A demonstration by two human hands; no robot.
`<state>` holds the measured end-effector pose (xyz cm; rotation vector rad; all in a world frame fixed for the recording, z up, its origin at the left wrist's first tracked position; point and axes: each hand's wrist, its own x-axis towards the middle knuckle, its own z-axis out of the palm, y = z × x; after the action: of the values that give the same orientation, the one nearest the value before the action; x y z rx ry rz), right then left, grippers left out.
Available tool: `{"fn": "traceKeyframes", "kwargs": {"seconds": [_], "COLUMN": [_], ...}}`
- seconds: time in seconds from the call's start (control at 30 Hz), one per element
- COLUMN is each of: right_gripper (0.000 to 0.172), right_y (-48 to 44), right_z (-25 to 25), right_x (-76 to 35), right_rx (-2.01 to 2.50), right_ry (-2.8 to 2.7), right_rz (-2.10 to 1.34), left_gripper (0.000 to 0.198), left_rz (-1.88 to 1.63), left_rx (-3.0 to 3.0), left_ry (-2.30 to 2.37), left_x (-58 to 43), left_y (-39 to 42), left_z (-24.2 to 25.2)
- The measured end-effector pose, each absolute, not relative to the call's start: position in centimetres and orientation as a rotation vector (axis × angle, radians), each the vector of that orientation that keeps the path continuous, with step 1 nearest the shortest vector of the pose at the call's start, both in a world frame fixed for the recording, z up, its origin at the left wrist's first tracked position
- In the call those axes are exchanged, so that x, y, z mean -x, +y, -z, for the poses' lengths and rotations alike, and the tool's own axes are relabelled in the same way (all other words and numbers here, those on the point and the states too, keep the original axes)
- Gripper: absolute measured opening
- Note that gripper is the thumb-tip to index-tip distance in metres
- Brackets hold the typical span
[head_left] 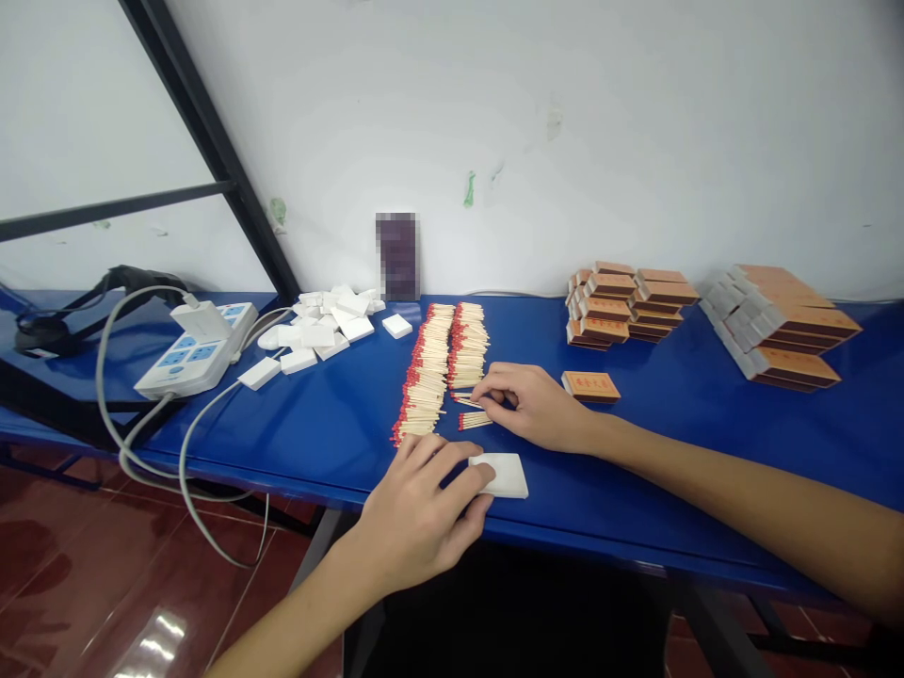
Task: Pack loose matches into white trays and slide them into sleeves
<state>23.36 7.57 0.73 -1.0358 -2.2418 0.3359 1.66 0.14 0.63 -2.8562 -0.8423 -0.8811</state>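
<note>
My left hand (430, 508) is at the table's front edge, with its thumb and index finger on the near end of a small white matchbox tray (509, 475). The tray lies flat on the blue tabletop. Beyond it, my right hand (526, 405) has its thumb and fingers pinched together on matches (464, 400) with red heads. Just below those fingertips lies a short row of loose matches (475, 420). Two long rows of matches, a left row (424, 372) and a right row (467, 344), run back toward the wall, red heads to the left.
White trays (329, 325) are heaped at the back left, beside a power strip (201, 350) with cables. One orange matchbox (591, 386) lies right of my right hand. Stacked matchboxes (600, 306) and a larger stack (791, 320) stand behind. A pixelated dark rectangle (399, 256) leans against the wall.
</note>
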Motion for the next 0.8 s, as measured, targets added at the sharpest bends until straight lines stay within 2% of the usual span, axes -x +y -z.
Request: {"fn": "traceKeyframes", "kwargs": {"seconds": [0.8], "right_gripper": [0.014], "right_y": [7.34], "right_z": [-1.36], "right_x": [-23.19], "right_rx": [1.041], "right_ry": [-2.233], "right_rz": [-0.473], "left_gripper": [0.014], "left_rz": [0.871], "left_rx": [2.842], "left_ry": [-0.840], "left_x": [-1.62], "left_y": [0.08], "left_z": [-0.67]}}
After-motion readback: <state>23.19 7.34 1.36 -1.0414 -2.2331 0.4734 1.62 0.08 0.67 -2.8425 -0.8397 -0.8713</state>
